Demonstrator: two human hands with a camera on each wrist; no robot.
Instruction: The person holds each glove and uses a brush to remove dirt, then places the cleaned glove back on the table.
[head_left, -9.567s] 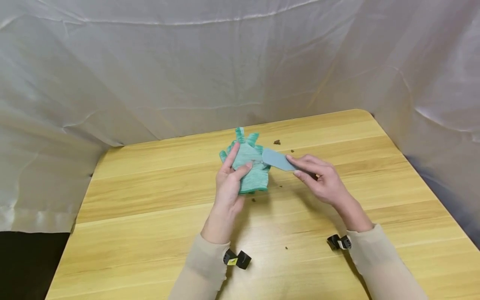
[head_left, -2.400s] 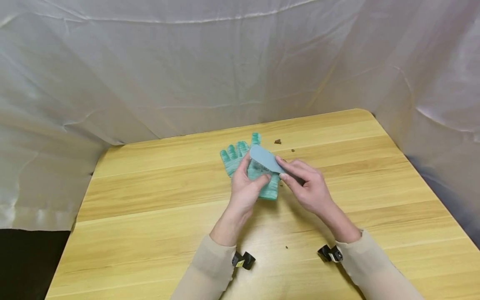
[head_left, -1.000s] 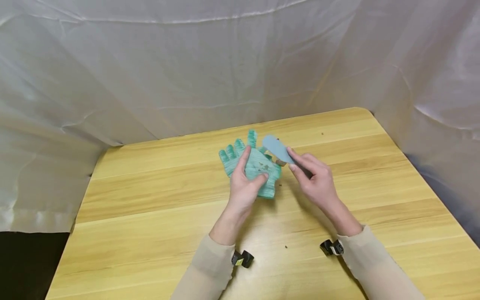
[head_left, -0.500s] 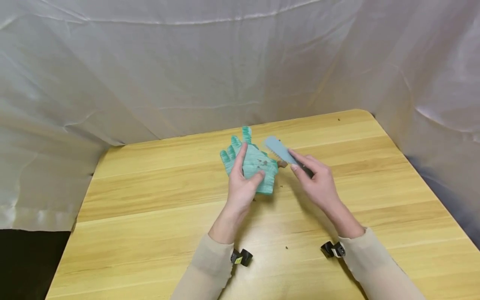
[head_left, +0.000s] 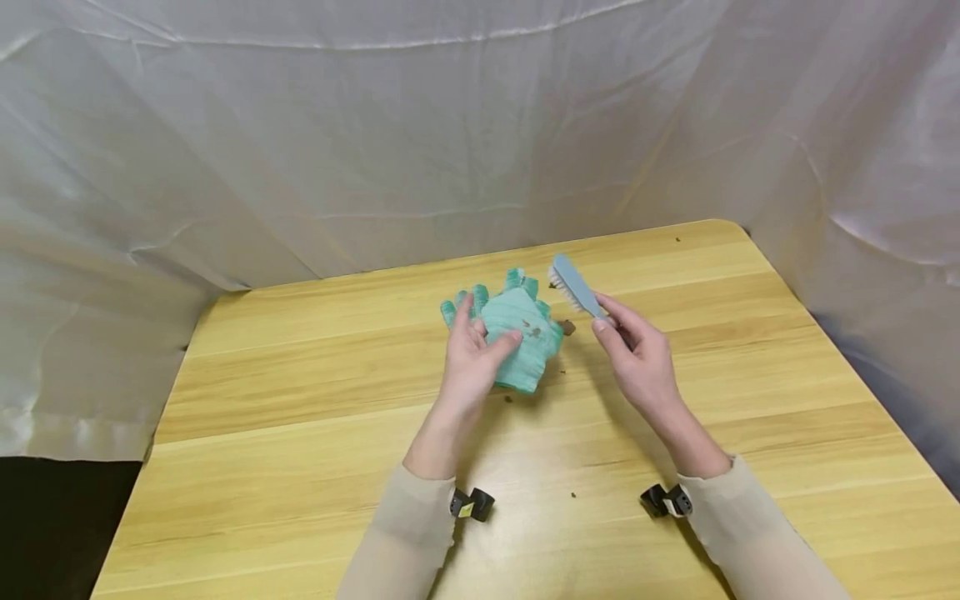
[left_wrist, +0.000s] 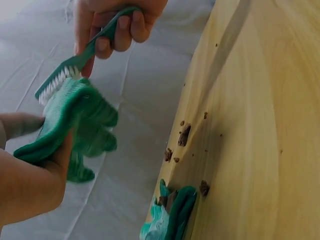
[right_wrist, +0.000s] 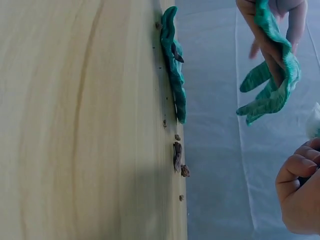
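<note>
My left hand point(head_left: 467, 362) holds a green knitted glove point(head_left: 531, 354) above the table, thumb on its upper face and fingers underneath. Small brown dirt spots mark that face near the thumb tip. In my right hand point(head_left: 643, 358) is a brush point(head_left: 574, 282) with a blue-grey back and white bristles, gripped by the handle. The brush stands tilted to the right of the glove, bristles facing it; a gap shows between them in the head view. A second green glove point(right_wrist: 173, 75) lies on the table with brown lumps on it, mostly covered by the held glove in the head view.
Brown dirt clods point(left_wrist: 184, 135) and several crumbs lie on the wooden table point(head_left: 300, 467) around the gloves. One crumb point(head_left: 678, 239) sits near the far right corner. A pale curtain point(head_left: 420, 133) hangs behind the table's far edge.
The brush has lifted away from the glove and turned so its bristles show. My left hand has shifted slightly left and the held glove has tilted. A crumb has appeared near the far right corner.
</note>
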